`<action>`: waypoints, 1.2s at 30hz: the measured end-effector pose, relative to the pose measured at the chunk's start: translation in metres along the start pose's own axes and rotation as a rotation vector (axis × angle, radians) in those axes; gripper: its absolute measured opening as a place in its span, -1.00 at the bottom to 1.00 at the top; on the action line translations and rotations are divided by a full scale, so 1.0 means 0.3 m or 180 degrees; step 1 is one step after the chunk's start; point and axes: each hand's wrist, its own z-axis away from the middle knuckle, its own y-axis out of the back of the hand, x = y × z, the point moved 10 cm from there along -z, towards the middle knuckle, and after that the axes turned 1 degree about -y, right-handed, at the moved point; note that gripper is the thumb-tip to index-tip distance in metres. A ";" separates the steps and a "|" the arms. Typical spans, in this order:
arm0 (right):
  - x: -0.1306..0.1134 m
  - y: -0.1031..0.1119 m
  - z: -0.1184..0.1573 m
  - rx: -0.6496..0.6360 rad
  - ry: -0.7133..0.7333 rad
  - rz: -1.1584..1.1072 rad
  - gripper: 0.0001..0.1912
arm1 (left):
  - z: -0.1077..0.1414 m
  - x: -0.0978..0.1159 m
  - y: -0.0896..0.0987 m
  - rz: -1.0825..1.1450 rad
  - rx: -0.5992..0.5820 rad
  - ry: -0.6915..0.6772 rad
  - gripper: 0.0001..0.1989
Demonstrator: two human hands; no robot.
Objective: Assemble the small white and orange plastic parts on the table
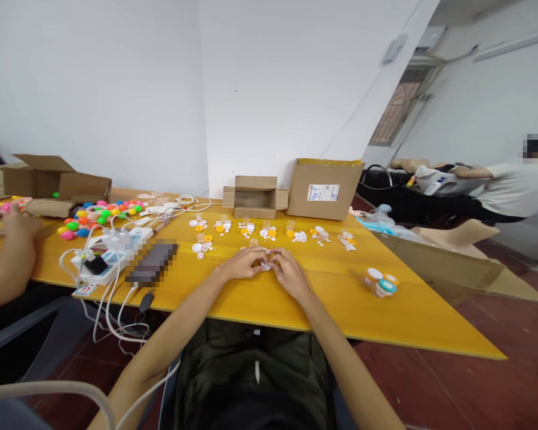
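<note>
Pinching white piece (265,266): left hand (248,263), right hand (289,273) together, likely for control; part clusters (271,233) at twelve o'clock, presumably for reach.

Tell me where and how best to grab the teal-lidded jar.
Probably pinch the teal-lidded jar by its lid's rim, with the right hand coming from the near table edge: its round lid faces up, while the white-topped jar and orange-lidded jar crowd its far side.
</note>
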 end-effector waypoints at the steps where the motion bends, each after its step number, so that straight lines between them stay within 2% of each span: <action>1: 0.001 0.000 0.000 0.0005 -0.0008 0.0008 -0.82 | 0.000 0.000 0.000 0.0001 -0.0001 -0.0001 -0.94; 36: -0.026 0.005 0.006 -0.0033 0.0051 0.0264 -0.77 | -0.005 0.001 -0.002 -0.0045 -0.0039 0.0038 -0.96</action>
